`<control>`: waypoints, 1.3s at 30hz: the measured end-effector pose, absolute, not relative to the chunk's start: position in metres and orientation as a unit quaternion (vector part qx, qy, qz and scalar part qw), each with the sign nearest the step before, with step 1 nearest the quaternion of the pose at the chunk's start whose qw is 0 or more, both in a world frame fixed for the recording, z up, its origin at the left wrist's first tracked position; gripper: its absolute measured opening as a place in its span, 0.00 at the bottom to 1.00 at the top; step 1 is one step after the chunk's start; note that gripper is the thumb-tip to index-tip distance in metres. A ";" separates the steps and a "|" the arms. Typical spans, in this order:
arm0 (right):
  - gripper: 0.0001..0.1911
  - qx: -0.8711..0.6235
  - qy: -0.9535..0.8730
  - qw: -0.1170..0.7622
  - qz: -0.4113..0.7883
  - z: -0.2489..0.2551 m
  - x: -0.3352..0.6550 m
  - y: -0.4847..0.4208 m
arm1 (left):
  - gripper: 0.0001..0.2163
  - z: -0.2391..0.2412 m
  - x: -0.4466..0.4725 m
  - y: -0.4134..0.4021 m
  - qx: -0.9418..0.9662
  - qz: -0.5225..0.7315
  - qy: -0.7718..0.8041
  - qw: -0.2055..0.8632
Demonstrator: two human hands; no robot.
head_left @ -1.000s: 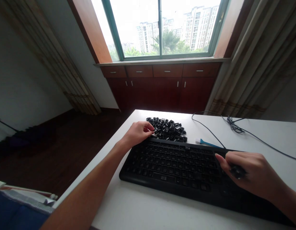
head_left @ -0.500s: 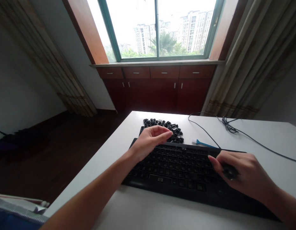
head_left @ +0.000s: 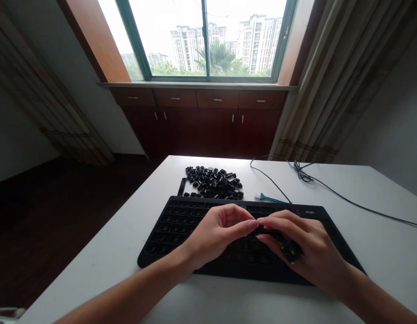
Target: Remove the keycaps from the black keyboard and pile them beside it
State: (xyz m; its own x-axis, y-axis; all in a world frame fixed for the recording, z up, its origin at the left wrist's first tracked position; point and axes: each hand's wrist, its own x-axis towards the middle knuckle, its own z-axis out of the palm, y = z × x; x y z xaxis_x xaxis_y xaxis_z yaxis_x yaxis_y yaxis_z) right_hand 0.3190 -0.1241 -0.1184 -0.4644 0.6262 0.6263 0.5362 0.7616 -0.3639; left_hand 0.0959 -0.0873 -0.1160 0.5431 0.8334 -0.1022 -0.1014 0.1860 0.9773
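A black keyboard (head_left: 157,258) with its keycaps off lies on the white table beneath both hands. Over its middle, my left hand (head_left: 217,236) is closed, thumb and fingers pinched at the fingertips. Whatever it pinches is too small or hidden to name. From the right, my right hand (head_left: 306,245) meets it, its fingertips touching or almost touching the left ones. In the curl of that hand sits a small black object (head_left: 291,252), blurred and partly covered by the fingers. Behind the keyboard is a heap of loose black keycaps (head_left: 211,182).
A blue-handled brush (head_left: 271,198) lies behind the keyboard, right of the heap. The black cable (head_left: 301,173) runs across the right side of the table, partly bundled. A long black keycap (head_left: 182,186) lies left of the heap. The table's left edge (head_left: 107,227) borders dark floor.
My right hand has moved left and my left hand slightly lower and right, so their fingertips now come together above the keyboard. The view has swung to the right.
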 end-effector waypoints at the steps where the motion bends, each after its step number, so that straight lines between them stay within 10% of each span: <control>1: 0.18 -0.340 -0.852 0.392 0.062 -0.118 0.319 -0.124 | 0.12 -0.115 0.096 -0.087 0.539 0.337 0.339 0.693; 39: 0.13 -0.423 -0.799 0.413 0.112 -0.114 0.321 -0.122 | 0.17 -0.118 0.094 -0.089 0.515 0.340 0.316 0.720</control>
